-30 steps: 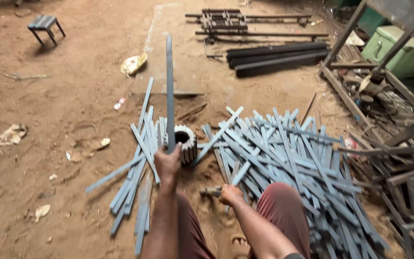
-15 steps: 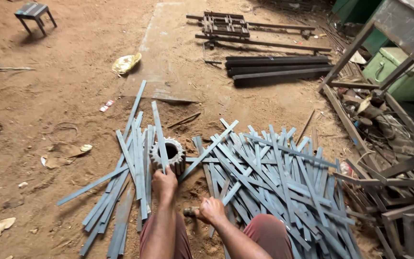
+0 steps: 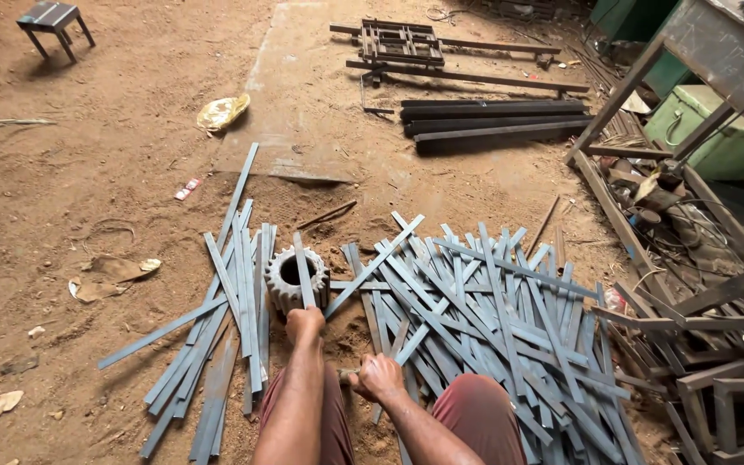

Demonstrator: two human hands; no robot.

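Metal strip (image 3: 303, 271) | gripped in left hand (image 3: 305, 324) | across gear (image 3: 294, 277)

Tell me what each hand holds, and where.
Left hand grips a flat metal strip at its near end, laid across the gear. Right hand grips a tool handle, mostly hidden.

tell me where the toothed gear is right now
In the head view, the toothed gear sits on the dirt floor, just ahead of the left hand, between the two piles of flat metal strips.

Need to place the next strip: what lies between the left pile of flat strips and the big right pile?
In the head view, a toothed gear stands there on the dirt, with one strip laid across it, held by the left hand.
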